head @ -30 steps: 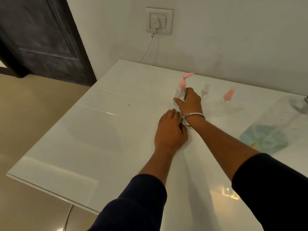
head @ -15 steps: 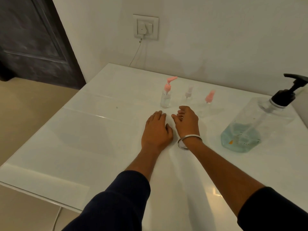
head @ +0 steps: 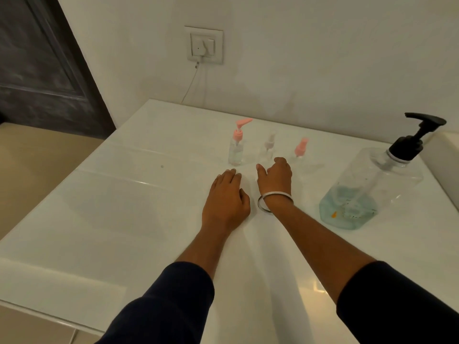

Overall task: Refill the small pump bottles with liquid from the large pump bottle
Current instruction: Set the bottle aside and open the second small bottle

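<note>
Sleeves, dark, lie nearest on the white counter [head: 99, 219]. Beyond them the left hand [head: 227, 198] rests flat, its grip empty and fingers loosely spread; just beside it the right hand [head: 274, 177], a bangle [head: 267, 202] on its wrist, curls loosely and holds nothing. To the right stands the large pump bottle [head: 367, 187], low on blue liquid. Farther back three small pump bottles [head: 237, 150] line up, the right hand partly hiding the clear middle one. A wall socket [head: 203, 44] sits behind.
</note>
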